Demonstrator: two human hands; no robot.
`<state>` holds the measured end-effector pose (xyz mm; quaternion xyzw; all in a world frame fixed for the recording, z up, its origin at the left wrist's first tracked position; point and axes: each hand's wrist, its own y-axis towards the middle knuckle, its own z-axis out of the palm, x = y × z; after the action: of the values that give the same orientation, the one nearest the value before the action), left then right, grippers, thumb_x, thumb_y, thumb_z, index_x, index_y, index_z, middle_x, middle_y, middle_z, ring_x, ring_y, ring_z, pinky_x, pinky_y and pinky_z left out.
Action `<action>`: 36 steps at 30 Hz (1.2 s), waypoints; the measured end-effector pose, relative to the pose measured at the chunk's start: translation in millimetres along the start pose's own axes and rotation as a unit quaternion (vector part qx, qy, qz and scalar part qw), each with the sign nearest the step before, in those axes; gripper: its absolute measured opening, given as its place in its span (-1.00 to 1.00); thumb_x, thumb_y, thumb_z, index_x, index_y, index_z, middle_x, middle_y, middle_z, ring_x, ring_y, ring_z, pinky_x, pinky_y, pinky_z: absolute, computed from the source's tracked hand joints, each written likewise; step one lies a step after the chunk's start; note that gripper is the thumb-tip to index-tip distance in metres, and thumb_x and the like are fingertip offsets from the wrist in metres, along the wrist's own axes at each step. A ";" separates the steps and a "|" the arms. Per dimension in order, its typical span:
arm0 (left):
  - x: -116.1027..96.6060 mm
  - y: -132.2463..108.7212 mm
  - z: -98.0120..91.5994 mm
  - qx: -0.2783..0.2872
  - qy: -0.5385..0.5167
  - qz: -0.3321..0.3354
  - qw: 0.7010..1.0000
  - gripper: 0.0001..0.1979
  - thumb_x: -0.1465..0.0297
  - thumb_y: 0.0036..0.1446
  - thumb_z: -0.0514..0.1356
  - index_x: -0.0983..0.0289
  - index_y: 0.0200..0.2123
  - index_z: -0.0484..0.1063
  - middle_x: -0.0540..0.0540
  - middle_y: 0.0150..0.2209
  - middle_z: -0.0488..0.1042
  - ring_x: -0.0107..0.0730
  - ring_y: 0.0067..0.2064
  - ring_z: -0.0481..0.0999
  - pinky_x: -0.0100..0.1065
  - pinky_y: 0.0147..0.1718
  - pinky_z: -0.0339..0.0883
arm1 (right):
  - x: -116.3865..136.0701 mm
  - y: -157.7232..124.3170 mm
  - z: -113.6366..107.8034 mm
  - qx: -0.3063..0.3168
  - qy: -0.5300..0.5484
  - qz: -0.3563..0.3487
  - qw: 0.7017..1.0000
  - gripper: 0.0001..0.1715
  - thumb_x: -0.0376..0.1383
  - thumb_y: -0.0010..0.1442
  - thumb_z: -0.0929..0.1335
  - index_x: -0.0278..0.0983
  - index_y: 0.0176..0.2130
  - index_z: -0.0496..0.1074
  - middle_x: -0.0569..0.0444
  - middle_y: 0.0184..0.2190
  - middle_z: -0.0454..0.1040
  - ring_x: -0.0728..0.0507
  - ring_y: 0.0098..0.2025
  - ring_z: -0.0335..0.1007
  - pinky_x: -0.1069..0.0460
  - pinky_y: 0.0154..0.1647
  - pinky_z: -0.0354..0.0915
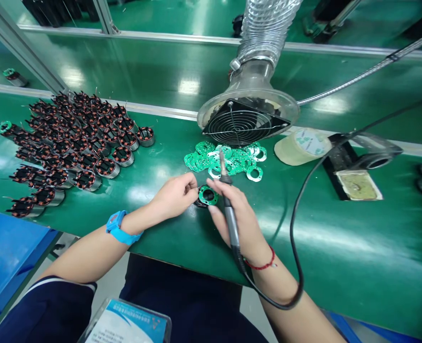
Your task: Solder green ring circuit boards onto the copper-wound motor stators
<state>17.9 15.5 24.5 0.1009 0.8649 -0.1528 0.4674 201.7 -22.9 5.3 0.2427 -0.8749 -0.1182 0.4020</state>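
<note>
A motor stator topped by a green ring-shaped circuit board (213,196) stands on the green bench between my hands. My left hand (175,195) is at its left side, thumb and forefinger pinched together at the board's edge; whatever they grip is too small to make out. In my right hand (241,221) is a soldering iron (231,221), its tip pointing away over the loose boards. The fingers of that hand also reach the right side of the stator. Just beyond lies a heap of green ring boards (203,157).
Rows of wound stators (78,143) crowd the left of the bench. A fume extractor (239,121) hangs over the ring boards. To the right are a tape roll (293,147) and a soldering iron stand (357,183) with a sponge. The iron's black cord (296,228) loops over my right forearm.
</note>
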 end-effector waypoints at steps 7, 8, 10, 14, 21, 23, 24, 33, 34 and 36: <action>4.3 -1.8 -7.0 0.048 0.001 0.011 0.999 -0.93 0.40 0.14 0.11 0.25 -0.27 0.30 -0.03 -0.42 0.42 -0.42 -0.39 0.39 -0.38 -0.39 0.24 | -8.0 3.0 2.5 0.002 -0.037 0.009 0.999 -0.38 -0.28 0.23 0.34 -0.14 0.24 0.15 -0.08 0.03 0.49 -0.27 0.05 0.43 -0.23 0.05 0.39; 5.5 -2.2 -9.3 0.064 0.015 0.024 0.998 -0.89 0.39 0.14 0.13 0.25 -0.23 0.32 -0.01 -0.39 0.44 -0.39 -0.36 0.42 -0.36 -0.36 0.26 | -9.3 2.3 1.7 -0.012 -0.039 0.013 0.999 -0.36 -0.25 0.22 0.36 -0.14 0.24 0.15 -0.09 0.03 0.49 -0.27 0.06 0.42 -0.23 0.05 0.39; 7.2 -2.5 -13.6 0.075 0.060 0.052 0.994 -0.90 0.44 0.13 0.15 0.25 -0.24 0.35 0.01 -0.36 0.45 -0.38 -0.33 0.42 -0.34 -0.31 0.27 | -11.7 0.6 0.1 -0.026 -0.031 0.023 0.999 -0.34 -0.23 0.22 0.37 -0.16 0.25 0.13 -0.11 0.06 0.47 -0.27 0.10 0.41 -0.23 0.09 0.38; 7.3 -1.1 -15.9 0.030 0.021 0.071 0.997 -0.92 0.54 0.12 0.11 0.28 -0.38 0.36 -0.02 -0.40 0.40 -0.45 -0.37 0.35 -0.39 -0.35 0.22 | -14.9 -1.9 2.2 -0.033 -0.022 0.031 0.999 -0.39 -0.30 0.25 0.33 -0.16 0.24 0.13 -0.09 0.05 0.46 -0.22 0.05 0.44 -0.18 0.04 0.41; 8.6 2.9 -3.3 0.016 -0.181 0.012 0.983 -0.96 0.48 0.11 0.17 0.29 -0.35 0.33 -0.09 -0.49 0.33 -0.54 -0.44 0.33 -0.46 -0.42 0.22 | -7.8 2.6 7.9 -0.054 -0.110 -0.028 0.992 -0.36 -0.24 0.23 0.37 -0.13 0.25 0.17 -0.09 -0.03 0.51 -0.29 -0.06 0.41 -0.23 -0.06 0.40; 9.7 4.7 -1.3 0.005 -0.230 -0.022 0.973 -0.93 0.50 0.12 0.16 0.28 -0.31 0.28 -0.11 -0.50 0.32 -0.57 -0.49 0.34 -0.47 -0.46 0.22 | -3.4 4.6 6.1 -0.052 -0.120 -0.044 0.990 -0.29 -0.27 0.23 0.37 -0.09 0.29 0.10 -0.09 0.10 0.46 -0.31 0.04 0.37 -0.26 0.00 0.37; 10.3 5.7 -0.7 0.008 -0.248 -0.033 0.968 -0.93 0.50 0.12 0.15 0.28 -0.31 0.27 -0.11 -0.50 0.32 -0.58 -0.51 0.33 -0.48 -0.48 0.22 | -1.3 5.4 5.3 -0.047 -0.121 -0.050 0.990 -0.26 -0.29 0.23 0.35 -0.07 0.31 0.06 -0.08 0.14 0.43 -0.31 0.08 0.36 -0.26 0.02 0.36; 14.0 9.8 2.6 0.011 -0.216 -0.011 0.976 -0.92 0.48 0.10 0.15 0.31 -0.43 0.30 -0.09 -0.50 0.29 -0.57 -0.47 0.26 -0.47 -0.47 0.14 | 2.6 8.0 5.2 -0.019 -0.136 -0.092 0.986 -0.39 -0.34 0.25 0.32 -0.14 0.24 0.15 -0.05 -0.01 0.54 -0.29 0.08 0.40 -0.24 0.03 0.31; 14.2 9.9 3.0 0.012 -0.210 -0.014 0.977 -0.93 0.49 0.10 0.13 0.30 -0.43 0.30 -0.10 -0.51 0.28 -0.56 -0.47 0.26 -0.47 -0.46 0.14 | 2.4 7.9 4.6 -0.017 -0.130 -0.089 0.987 -0.42 -0.35 0.25 0.31 -0.15 0.23 0.18 -0.05 -0.03 0.56 -0.27 0.04 0.44 -0.22 0.03 0.31; 15.1 10.2 3.5 0.009 -0.193 -0.011 0.981 -0.94 0.50 0.09 0.10 0.29 -0.43 0.29 -0.10 -0.51 0.28 -0.54 -0.47 0.28 -0.45 -0.45 0.16 | 2.8 7.5 3.0 -0.015 -0.113 -0.089 0.989 -0.47 -0.37 0.26 0.29 -0.15 0.20 0.22 -0.02 -0.09 0.59 -0.22 -0.07 0.49 -0.20 0.02 0.32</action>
<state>15.6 24.2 8.2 0.0636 0.7581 -0.1823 0.6229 195.3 -17.9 8.2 0.2986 -0.8880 -0.1929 0.2916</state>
